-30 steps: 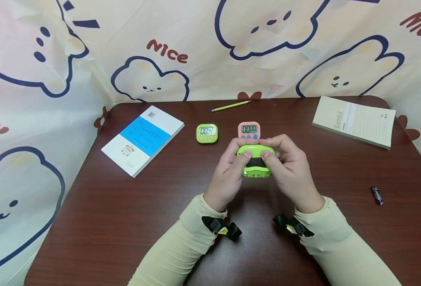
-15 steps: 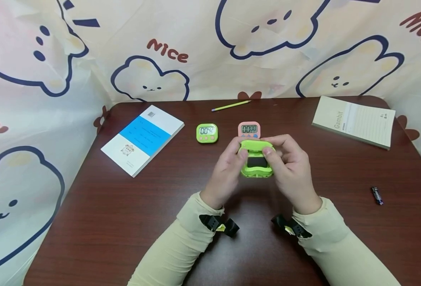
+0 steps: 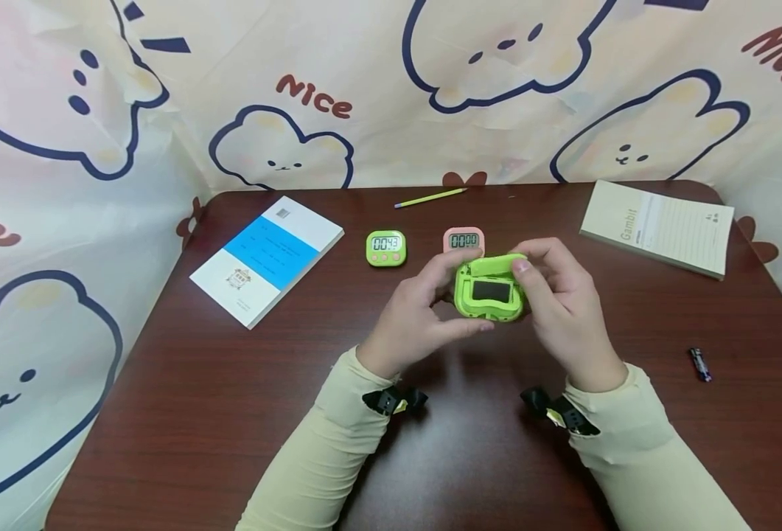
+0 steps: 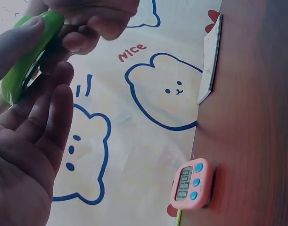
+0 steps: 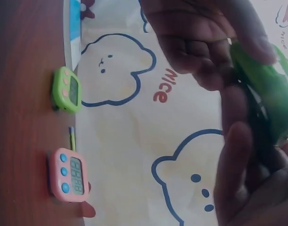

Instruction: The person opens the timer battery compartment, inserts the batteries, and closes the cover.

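Observation:
My left hand point(image 3: 409, 317) and right hand point(image 3: 566, 310) both hold a lime-green rounded plastic device point(image 3: 488, 308) with a dark rectangular panel. A hinged-looking flap stands raised along its far edge. The left thumb lies along its near edge, the other fingers behind its left side. My right thumb and fingers pinch the flap's right end. In the left wrist view the green device point(image 4: 33, 54) shows edge-on between the hands. A pink timer point(image 3: 463, 239) reading 00:00 stands just behind, partly hidden by the left fingers.
A green timer point(image 3: 386, 248) stands left of the pink one, a pencil point(image 3: 430, 198) behind them. A blue-and-white book point(image 3: 267, 259) lies at left, a notepad point(image 3: 659, 225) at back right. A small battery point(image 3: 700, 364) lies on the table point(image 3: 231, 435) at right.
The device has shifted right and tilted, showing more of its dark panel. My left thumb has moved from its face to its near edge. The green timer has changed from 00:42 to 00:43.

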{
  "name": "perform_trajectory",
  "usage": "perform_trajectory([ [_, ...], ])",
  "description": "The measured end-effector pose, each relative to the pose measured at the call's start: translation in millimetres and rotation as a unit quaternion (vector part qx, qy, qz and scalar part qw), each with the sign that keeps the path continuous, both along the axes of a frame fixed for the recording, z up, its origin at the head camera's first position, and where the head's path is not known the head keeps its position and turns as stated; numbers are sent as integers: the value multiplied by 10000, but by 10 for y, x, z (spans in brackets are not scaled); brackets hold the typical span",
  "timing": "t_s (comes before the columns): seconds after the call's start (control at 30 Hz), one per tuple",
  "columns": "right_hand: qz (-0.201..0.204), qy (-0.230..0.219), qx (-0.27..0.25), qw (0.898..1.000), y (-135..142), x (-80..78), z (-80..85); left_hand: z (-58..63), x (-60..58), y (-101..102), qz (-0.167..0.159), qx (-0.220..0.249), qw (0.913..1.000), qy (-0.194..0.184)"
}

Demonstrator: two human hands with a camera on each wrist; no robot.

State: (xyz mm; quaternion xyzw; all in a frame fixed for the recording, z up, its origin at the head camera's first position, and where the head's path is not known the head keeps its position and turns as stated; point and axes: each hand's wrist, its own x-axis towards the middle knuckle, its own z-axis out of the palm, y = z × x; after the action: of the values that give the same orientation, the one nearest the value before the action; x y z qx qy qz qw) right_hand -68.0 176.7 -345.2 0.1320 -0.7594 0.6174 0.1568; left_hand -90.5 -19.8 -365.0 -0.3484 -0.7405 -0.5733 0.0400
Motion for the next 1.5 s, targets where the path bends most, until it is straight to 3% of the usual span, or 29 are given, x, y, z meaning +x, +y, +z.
perform_trajectory([
  [0.17, -63, 13, -108, 9999, 65, -39, 41, 2, -39, -54, -31, 268, 9995, -168],
  [0.33, -107, 340, 108, 9993, 204, -70, 70, 17, -40, -102, -259, 791, 9939, -721],
  [0.43, -56, 226, 87, 9997, 262, -63, 87, 24, -34, -120, -411, 1032, 9888, -996],
  [0.77, -38, 34, -484, 9988, 320, -65, 122, 51, -48, -156, -617, 1284, 9866, -798],
  [0.93, -201, -496, 104, 9985, 414, -55, 78, 78, -55, -148, -738, 1425, 9831, -884],
  [1.1, -221, -1147, 701, 9907, 536, -56, -60, 110, -55, -130, -767, 1436, 9821, -951],
  [1.23, -106, -1435, 1318, 9808, 612, -128, -216, 119, -56, -150, -714, 1428, 9828, -929],
  [1.37, -34, -1369, 2238, 9650, 692, -209, -371, 118, -60, -196, -566, 1323, 9855, -904],
  [1.5, 36, -1388, 2821, 9493, 783, -266, -489, 118, -55, -232, -436, 1247, 9861, -1009],
])
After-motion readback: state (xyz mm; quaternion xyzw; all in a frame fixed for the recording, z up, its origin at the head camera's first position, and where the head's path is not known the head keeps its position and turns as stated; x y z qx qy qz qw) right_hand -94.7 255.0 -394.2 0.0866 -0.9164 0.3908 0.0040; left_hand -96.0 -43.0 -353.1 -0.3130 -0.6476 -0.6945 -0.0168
